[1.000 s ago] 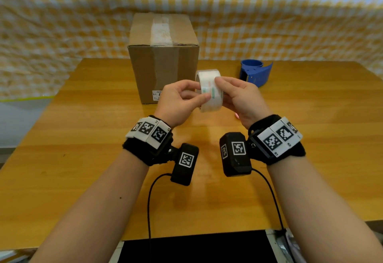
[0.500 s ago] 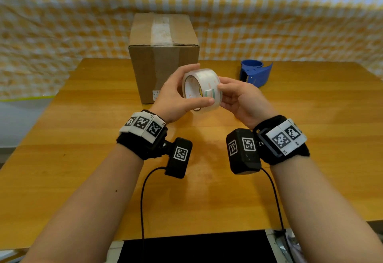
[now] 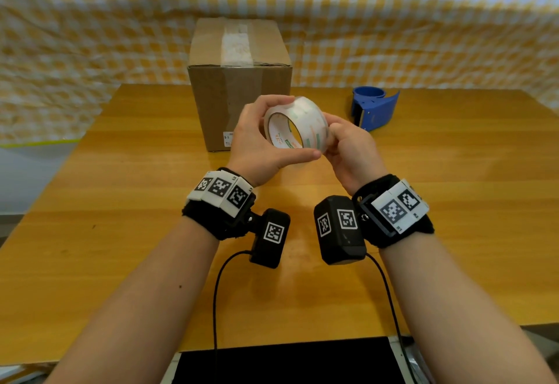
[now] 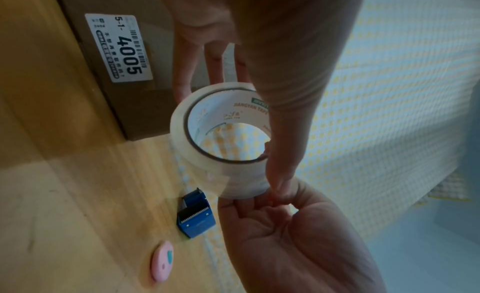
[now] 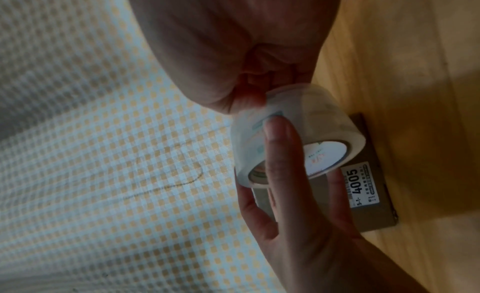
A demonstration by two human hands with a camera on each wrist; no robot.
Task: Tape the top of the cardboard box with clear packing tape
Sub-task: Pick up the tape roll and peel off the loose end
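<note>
A person holds a roll of clear tape [image 3: 296, 124] up in the air with both hands, above the wooden table [image 3: 121, 232] and just in front of the cardboard box [image 3: 239, 81]. The left hand [image 3: 257, 144] curls around the roll, with the thumb under it and the fingers over the top. The right hand [image 3: 351, 150] pinches at the outside of the roll with its fingertips, on the side away from the left hand.

The left wrist view shows writing inside the roll's white ring. It reads "JIANGYAN TAP", and the thumb hides the rest. A small green patch sits above those words, too small to read.

The box has a white sticker [image 4: 118, 48] low on its front. It says "5-1-" and then "4005" in big dark numbers, with small bar lines and tiny signs that cannot be read. The right wrist view shows the same sticker, partly behind the roll. From the head view, only the left bit of the sticker peeks out beside the left hand.

The head view alone shows the top of the box, with a pale strip of tape [image 3: 236, 47] running down the middle of it. A blue tape cutter [image 3: 375, 108] rests on the table to the right of the box, well apart from it.

The left wrist view shows one more thing: a small pink oval thing [image 4: 162, 260] lying on the table near the blue cutter. A yellow and white checked cloth [image 3: 393, 20] hangs behind the table.
</note>
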